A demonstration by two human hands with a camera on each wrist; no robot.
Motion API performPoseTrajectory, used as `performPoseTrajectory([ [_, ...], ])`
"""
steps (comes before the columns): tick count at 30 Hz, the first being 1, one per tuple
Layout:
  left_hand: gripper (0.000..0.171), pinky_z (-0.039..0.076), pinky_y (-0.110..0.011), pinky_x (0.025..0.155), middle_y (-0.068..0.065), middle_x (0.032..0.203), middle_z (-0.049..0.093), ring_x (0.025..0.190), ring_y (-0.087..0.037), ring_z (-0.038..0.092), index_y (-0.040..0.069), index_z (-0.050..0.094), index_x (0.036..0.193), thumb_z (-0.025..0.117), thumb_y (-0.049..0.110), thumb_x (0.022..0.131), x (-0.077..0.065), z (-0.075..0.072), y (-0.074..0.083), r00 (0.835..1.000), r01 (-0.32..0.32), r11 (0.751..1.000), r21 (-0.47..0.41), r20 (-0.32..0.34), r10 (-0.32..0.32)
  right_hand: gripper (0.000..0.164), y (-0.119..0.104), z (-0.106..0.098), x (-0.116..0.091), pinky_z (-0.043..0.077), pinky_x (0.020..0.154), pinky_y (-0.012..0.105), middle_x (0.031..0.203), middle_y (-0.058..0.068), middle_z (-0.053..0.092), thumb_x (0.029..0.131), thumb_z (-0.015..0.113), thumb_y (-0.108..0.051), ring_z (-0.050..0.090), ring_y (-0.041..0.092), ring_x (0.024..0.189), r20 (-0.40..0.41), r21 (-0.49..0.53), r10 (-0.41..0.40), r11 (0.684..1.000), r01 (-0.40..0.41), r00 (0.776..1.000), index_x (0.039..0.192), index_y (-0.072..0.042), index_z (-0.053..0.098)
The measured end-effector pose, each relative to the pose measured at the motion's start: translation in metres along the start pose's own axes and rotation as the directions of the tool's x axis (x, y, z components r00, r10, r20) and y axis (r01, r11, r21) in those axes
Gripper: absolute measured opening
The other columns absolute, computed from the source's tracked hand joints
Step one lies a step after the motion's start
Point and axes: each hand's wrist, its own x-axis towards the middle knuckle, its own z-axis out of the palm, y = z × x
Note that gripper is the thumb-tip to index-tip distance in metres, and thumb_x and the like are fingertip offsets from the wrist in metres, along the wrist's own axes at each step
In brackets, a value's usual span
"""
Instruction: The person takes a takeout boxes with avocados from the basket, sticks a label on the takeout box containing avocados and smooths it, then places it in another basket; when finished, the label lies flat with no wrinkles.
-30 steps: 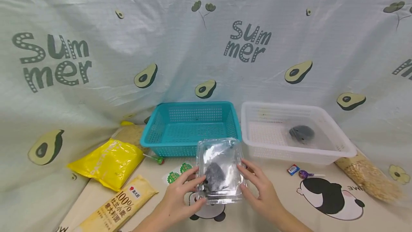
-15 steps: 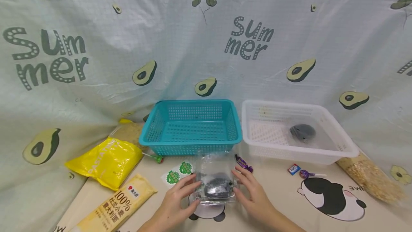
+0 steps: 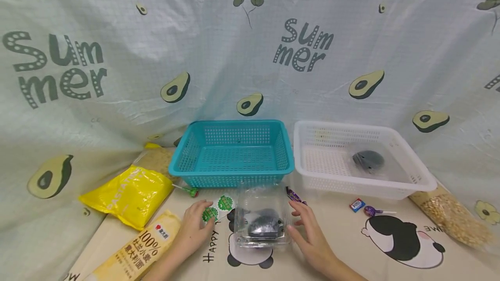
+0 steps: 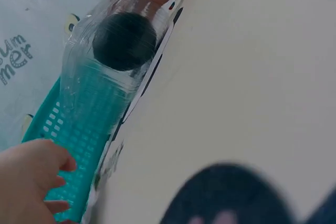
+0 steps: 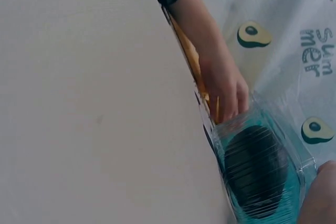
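Note:
A clear plastic clamshell box [image 3: 262, 216] stands on the table with its lid down. Inside it shows a dark oval object [image 5: 256, 171], its kind hard to tell through the plastic. My left hand [image 3: 194, 224] is off to the left of the box, fingers loosely bent near a sheet of round green stickers [image 3: 225, 203], with nothing seen in its grasp. Close along the box's right side is my right hand [image 3: 310, 237], thumb and fingertips at the edge; whether they touch it is unclear.
Behind are a teal basket [image 3: 234, 180] and a white basket [image 3: 363, 184] holding another clear box [image 3: 368, 161]. Left lie a yellow bag [image 3: 130, 196] and a pasta pack [image 3: 136, 250]. A purple candy [image 3: 294, 195], a lollipop [image 3: 371, 210] and a bag of grains [image 3: 453, 216] are to the right.
The box has been lowered and tipped back from its raised, tilted position onto the table. My left hand has let go and moved left toward the stickers; the right has eased slightly away.

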Motion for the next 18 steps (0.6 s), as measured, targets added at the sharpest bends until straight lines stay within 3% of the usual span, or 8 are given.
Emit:
performPoseTrajectory([
  [4, 0.053, 0.027, -0.053, 0.099, -0.023, 0.13, 0.039, 0.121, -0.039, 0.033, 0.0, 0.043, 0.126, 0.061, 0.019, 0.08, 0.0056, -0.0007, -0.0057, 0.996, 0.054, 0.998, 0.035, 0.064, -0.056, 0.049, -0.0006, 0.0, -0.0003, 0.045, 0.076, 0.029, 0.121, 0.02, 0.038, 0.083, 0.05, 0.006, 0.042, 0.022, 0.097, 0.002, 0.027, 0.001, 1.0, -0.001, 1.0, 0.13, 0.002, 0.035],
  [6, 0.059, 0.025, -0.054, 0.1, -0.026, 0.132, 0.035, 0.123, -0.041, 0.03, -0.001, 0.038, 0.13, 0.06, 0.025, 0.081, 0.0061, 0.0005, -0.0054, 0.992, 0.058, 0.994, 0.094, 0.109, -0.068, 0.049, 0.0005, 0.0001, -0.0007, 0.045, 0.076, 0.029, 0.121, 0.02, 0.038, 0.083, 0.049, 0.007, 0.041, 0.022, 0.097, 0.004, 0.047, 0.004, 0.999, -0.004, 1.0, 0.13, 0.002, 0.035],
  [9, 0.065, 0.026, -0.053, 0.1, -0.028, 0.132, 0.034, 0.124, -0.041, 0.03, -0.003, 0.035, 0.132, 0.059, 0.032, 0.083, 0.0052, 0.0025, -0.0056, 0.989, 0.028, 0.978, 0.204, 0.138, -0.057, 0.049, 0.002, 0.0006, -0.0008, 0.045, 0.076, 0.029, 0.12, 0.019, 0.038, 0.083, 0.049, 0.007, 0.041, 0.021, 0.097, 0.006, 0.065, 0.008, 0.998, -0.008, 1.0, 0.13, 0.001, 0.035],
  [12, 0.064, 0.031, -0.049, 0.098, -0.024, 0.126, 0.041, 0.12, -0.037, 0.036, -0.003, 0.037, 0.131, 0.061, 0.03, 0.082, 0.0045, 0.0045, -0.0075, 0.992, -0.005, 0.965, 0.261, 0.123, -0.028, 0.05, 0.0029, 0.0012, -0.0007, 0.045, 0.075, 0.029, 0.12, 0.016, 0.038, 0.082, 0.05, 0.007, 0.041, 0.022, 0.096, 0.0, 0.069, 0.001, 0.998, -0.001, 1.0, 0.129, 0.001, 0.035],
  [14, 0.061, 0.036, -0.046, 0.095, -0.019, 0.119, 0.046, 0.114, -0.032, 0.041, -0.002, 0.04, 0.129, 0.063, 0.027, 0.08, 0.0047, 0.0054, -0.0082, 0.994, -0.005, 0.967, 0.254, 0.11, -0.024, 0.05, 0.0033, 0.0013, -0.0007, 0.045, 0.075, 0.029, 0.119, 0.016, 0.038, 0.082, 0.051, 0.008, 0.041, 0.022, 0.096, -0.004, 0.069, -0.005, 0.998, 0.005, 1.0, 0.129, 0.002, 0.036],
  [18, 0.062, 0.04, -0.043, 0.089, -0.014, 0.11, 0.045, 0.105, -0.028, 0.043, 0.002, 0.043, 0.127, 0.068, 0.02, 0.074, 0.0069, 0.0035, -0.0073, 0.994, 0.043, 0.987, 0.154, 0.095, -0.058, 0.049, 0.0034, 0.0009, -0.0007, 0.044, 0.075, 0.029, 0.119, 0.017, 0.038, 0.082, 0.051, 0.007, 0.041, 0.022, 0.096, 0.001, 0.075, -0.006, 0.997, 0.006, 1.0, 0.129, 0.002, 0.036],
])
